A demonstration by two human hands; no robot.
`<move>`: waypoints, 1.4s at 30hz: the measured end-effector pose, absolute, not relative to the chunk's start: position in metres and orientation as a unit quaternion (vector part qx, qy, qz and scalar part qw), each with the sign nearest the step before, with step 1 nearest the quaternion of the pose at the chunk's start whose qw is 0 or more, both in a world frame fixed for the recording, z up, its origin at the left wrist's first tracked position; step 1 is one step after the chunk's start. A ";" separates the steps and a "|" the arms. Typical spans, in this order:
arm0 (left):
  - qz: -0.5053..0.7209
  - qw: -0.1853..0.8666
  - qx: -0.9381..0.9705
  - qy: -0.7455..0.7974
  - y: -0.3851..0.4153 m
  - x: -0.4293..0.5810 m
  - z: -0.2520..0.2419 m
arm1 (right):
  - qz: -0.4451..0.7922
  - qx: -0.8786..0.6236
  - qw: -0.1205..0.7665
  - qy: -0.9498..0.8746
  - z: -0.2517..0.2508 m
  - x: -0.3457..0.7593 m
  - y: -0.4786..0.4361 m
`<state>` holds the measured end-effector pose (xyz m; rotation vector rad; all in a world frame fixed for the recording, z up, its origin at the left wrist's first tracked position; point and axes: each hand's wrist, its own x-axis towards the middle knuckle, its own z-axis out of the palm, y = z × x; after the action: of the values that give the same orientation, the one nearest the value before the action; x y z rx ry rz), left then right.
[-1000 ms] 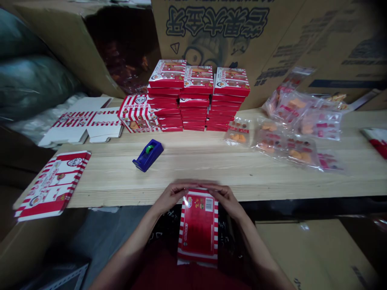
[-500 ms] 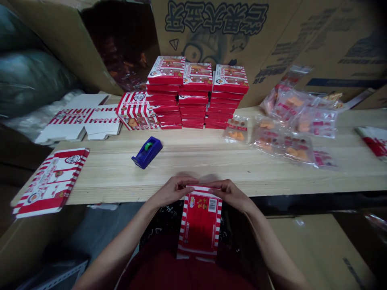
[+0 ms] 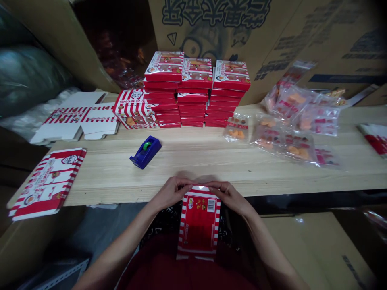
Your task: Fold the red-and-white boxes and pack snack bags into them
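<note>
A red and white striped cardboard box [image 3: 199, 225], with a barcode on the face turned up, lies between my hands at the table's front edge. My left hand [image 3: 175, 191] pinches the left corner of its far end. At the right corner of that same end, my right hand [image 3: 228, 195] has its thumb and fingers closed on the card. The near end of the box rests against my body, its flaps partly showing. Beyond my hands, a blue tape dispenser [image 3: 146, 152] with a green core stands on the table.
Stacked red boxes [image 3: 193, 90] stand at the back middle. Clear bags [image 3: 284, 141] with orange pieces lie at the right. Flat printed cartons [image 3: 50, 183] overhang the left front edge; white unfolded cartons [image 3: 75, 117] lie behind them. A large cardboard carton [image 3: 281, 24] rises behind the table.
Both hands keep hold of the far end of the box. My right fingers have moved slightly left along that edge. The view has shifted a little.
</note>
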<state>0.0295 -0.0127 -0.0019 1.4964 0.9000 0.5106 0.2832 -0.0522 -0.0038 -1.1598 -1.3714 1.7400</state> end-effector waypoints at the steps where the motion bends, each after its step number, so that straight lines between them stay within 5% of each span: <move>1: 0.220 0.613 0.654 0.384 -0.016 0.027 0.000 | 0.649 -0.433 0.317 -0.539 -0.003 0.283 -0.057; 13: 0.201 0.494 0.797 0.282 -0.043 0.009 0.030 | 0.548 -0.422 0.327 -0.643 0.007 0.286 -0.098; 19: 0.233 0.485 0.778 0.324 -0.060 0.016 0.042 | 0.656 -0.492 0.426 -0.382 0.015 0.269 -0.108; 28: 0.197 0.460 0.815 0.290 -0.071 0.017 0.063 | 0.824 -0.414 0.339 -0.186 0.044 0.281 -0.100; 42: 0.204 0.514 0.777 0.300 -0.081 0.013 0.065 | 0.816 -0.433 0.363 -0.119 0.043 0.284 -0.119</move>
<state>0.0129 -0.0808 0.0654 1.8692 0.7221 0.4897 0.2844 -0.1195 0.0431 -1.1157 -0.3070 2.1014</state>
